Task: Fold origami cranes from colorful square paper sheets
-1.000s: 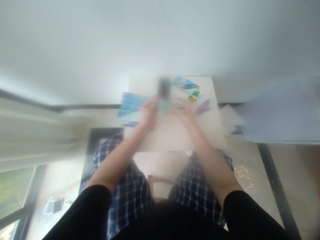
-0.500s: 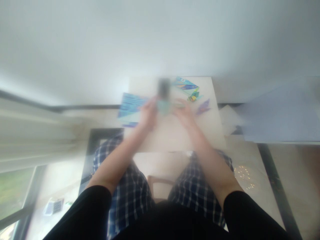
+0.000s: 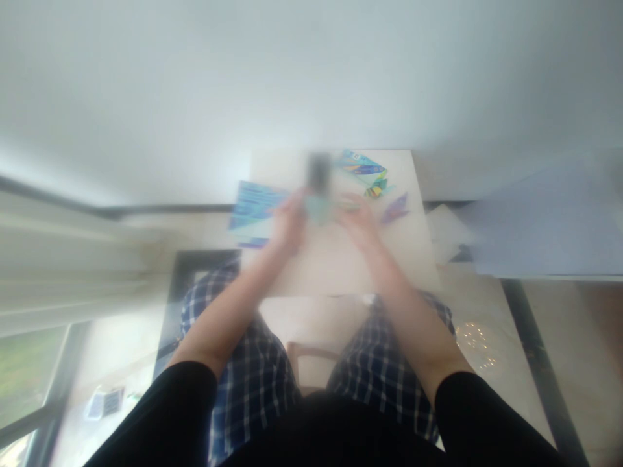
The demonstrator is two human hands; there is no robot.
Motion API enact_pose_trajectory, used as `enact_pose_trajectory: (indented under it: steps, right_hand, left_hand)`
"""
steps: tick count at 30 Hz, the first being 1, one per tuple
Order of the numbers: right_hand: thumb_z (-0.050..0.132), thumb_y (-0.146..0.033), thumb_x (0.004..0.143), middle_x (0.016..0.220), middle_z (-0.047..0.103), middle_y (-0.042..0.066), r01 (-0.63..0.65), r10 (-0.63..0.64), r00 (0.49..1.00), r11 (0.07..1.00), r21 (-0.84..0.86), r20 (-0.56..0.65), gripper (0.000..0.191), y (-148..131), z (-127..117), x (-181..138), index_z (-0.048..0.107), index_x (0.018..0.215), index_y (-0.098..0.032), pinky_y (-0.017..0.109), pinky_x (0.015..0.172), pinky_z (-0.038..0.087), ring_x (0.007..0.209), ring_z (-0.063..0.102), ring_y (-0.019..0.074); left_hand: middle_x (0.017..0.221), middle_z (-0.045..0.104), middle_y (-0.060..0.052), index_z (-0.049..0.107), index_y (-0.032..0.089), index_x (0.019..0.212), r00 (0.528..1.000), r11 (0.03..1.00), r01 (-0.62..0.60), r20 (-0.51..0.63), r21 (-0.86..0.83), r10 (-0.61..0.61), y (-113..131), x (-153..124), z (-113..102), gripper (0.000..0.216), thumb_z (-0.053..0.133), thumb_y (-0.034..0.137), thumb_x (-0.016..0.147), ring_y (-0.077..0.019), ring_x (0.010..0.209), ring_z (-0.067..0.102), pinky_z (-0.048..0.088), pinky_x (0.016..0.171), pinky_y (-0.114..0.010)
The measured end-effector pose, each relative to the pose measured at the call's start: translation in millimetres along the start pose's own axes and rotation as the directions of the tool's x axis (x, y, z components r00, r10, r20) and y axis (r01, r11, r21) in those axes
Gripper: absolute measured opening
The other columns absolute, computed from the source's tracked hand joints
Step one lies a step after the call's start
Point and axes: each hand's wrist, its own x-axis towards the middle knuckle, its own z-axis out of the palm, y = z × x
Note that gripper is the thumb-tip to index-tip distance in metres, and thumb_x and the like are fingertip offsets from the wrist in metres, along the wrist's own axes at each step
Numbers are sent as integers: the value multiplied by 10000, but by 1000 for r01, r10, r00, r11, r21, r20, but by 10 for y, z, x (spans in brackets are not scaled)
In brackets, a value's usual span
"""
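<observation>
A blurred piece of pale teal paper [image 3: 317, 209] is between my hands above the white table. My left hand [image 3: 291, 222] is closed on its left edge. At its right side, my right hand [image 3: 357, 219] has its fingers curled together with a thin greenish edge between them. Blur hides the exact fold and fingertips. Left of my left hand lie blue patterned paper sheets [image 3: 256, 207]. To the right of my right hand sit a small yellow and green folded paper fish [image 3: 376, 188] and a purple folded paper piece [image 3: 396, 209].
The small white table [image 3: 331, 266] stands against a pale wall. Blue printed packaging [image 3: 363, 163] lies at its back right. A dark blurred patch [image 3: 319, 170] covers the back middle. A grey-white surface [image 3: 545, 227] is at the right, string lights [image 3: 474, 344] on the floor.
The teal paper's lower edge looks a little rounder and its right part shows less near my right hand. Both hands stay nearly in the same place.
</observation>
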Motion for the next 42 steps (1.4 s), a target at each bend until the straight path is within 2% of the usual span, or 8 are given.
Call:
enact_pose_trajectory:
  steps: [5, 9, 14, 19, 23, 27, 34, 42]
  right_hand:
    - [854, -474, 439, 804, 704, -25, -24, 24, 1000, 996, 87, -6, 596, -16, 18, -15, 585, 910, -227, 358, 775, 576, 769, 672, 151]
    - [818, -463, 521, 827, 705, 4, -24, 21, 999, 997, 68, 40, 445, -37, -1, -16, 612, 822, -209, 376, 834, 567, 812, 668, 164]
    - [691, -361, 625, 943, 680, -17, -7, 1, 997, 997, 77, 76, 394, -38, -50, 14, 578, 990, -269, 362, 895, 551, 997, 652, 168]
    - [567, -319, 673, 996, 697, 1, -15, 4, 983, 998, 57, 181, 421, -49, -91, 7, 546, 1093, -298, 428, 882, 550, 1010, 646, 196]
    - [539, -321, 695, 1176, 684, 37, -47, 4, 971, 984, 173, 241, 429, -62, -90, -1, 537, 1123, -294, 454, 905, 539, 1085, 635, 212]
    - [517, -404, 771, 1189, 682, 50, -79, 34, 969, 981, 178, 243, 336, -108, -43, -21, 574, 1081, -287, 454, 916, 547, 1144, 624, 230]
    - [709, -375, 671, 1152, 722, 26, -77, 60, 968, 995, 60, 243, 406, -285, 37, -156, 643, 1056, -265, 457, 1012, 501, 1127, 649, 248]
    - [699, -412, 687, 1108, 739, 18, 54, -37, 985, 993, -103, 169, 441, -121, -89, -37, 641, 1098, -263, 381, 1007, 493, 1088, 667, 210]
  left_hand:
    - [1319, 624, -61, 683, 232, 1113, 999, 997, -40, 8, 61, 39, -103, 54, -48, 337, 663, 343, 795, -283, 1397, 403, 286, 1180, -378]
    - [1333, 617, -49, 690, 247, 1092, 998, 996, -41, 50, 79, 37, -143, 89, -61, 317, 657, 357, 797, -282, 1407, 383, 257, 1188, -416]
    - [1291, 636, -100, 693, 217, 1069, 998, 996, -21, 62, 89, 15, -31, 64, -29, 296, 684, 294, 783, -294, 1414, 371, 261, 1177, -397]
    - [1294, 623, -120, 656, 203, 1115, 998, 1000, 2, 57, 16, -3, 23, 59, 17, 342, 661, 349, 805, -321, 1454, 282, 294, 1158, -438]
    - [1343, 589, -125, 643, 190, 1166, 999, 998, 15, 50, 68, -18, -16, 77, -13, 454, 707, 395, 766, -342, 1465, 247, 196, 1201, -460]
    - [1322, 605, -113, 644, 203, 1190, 998, 997, 32, 46, 64, -35, -53, 70, -37, 508, 695, 486, 770, -336, 1451, 284, 188, 1211, -461]
    - [1022, 719, -51, 716, 233, 1038, 995, 994, 99, -32, 52, -98, 18, -21, 55, 329, 564, 484, 887, -265, 1120, 619, 392, 1096, -424]
    - [854, 748, -52, 768, 183, 905, 982, 986, 123, -155, 113, -105, 96, -59, 95, 282, 672, 426, 800, -207, 848, 675, 518, 797, -283]
